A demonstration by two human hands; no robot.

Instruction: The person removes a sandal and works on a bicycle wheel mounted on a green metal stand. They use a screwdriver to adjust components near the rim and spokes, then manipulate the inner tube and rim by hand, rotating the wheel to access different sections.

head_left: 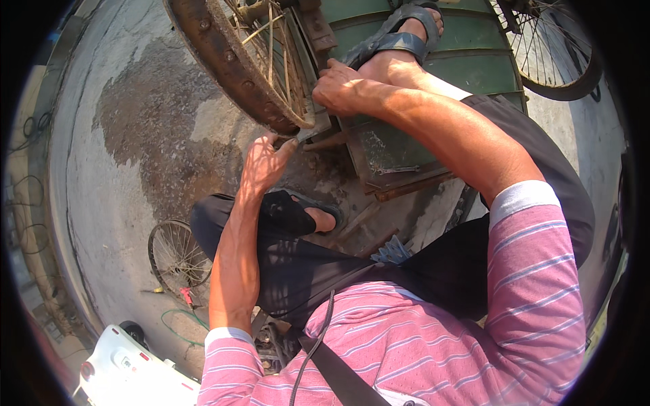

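Observation:
A rusty spoked wheel [223,57] with a thick, worn rim stands tilted at the upper middle, against a rusty metal bracket [317,30]. My left hand [267,162] grips the bottom of its rim, thumb and fingers closed round it. My right hand [335,88] is beside the spokes at the bracket, fingers curled; what they hold is hidden. My right sandalled foot [396,51] rests on a green metal box [460,64] behind that hand. A small metal wrench [399,169] lies on the box's lower part.
Another bicycle wheel [555,51] stands at the upper right. A loose spoked wheel [179,254], a red-handled tool [187,296] and a green hose [172,318] lie at the lower left near a white plastic body [128,369]. My other sandalled foot [321,218] is on the stained concrete.

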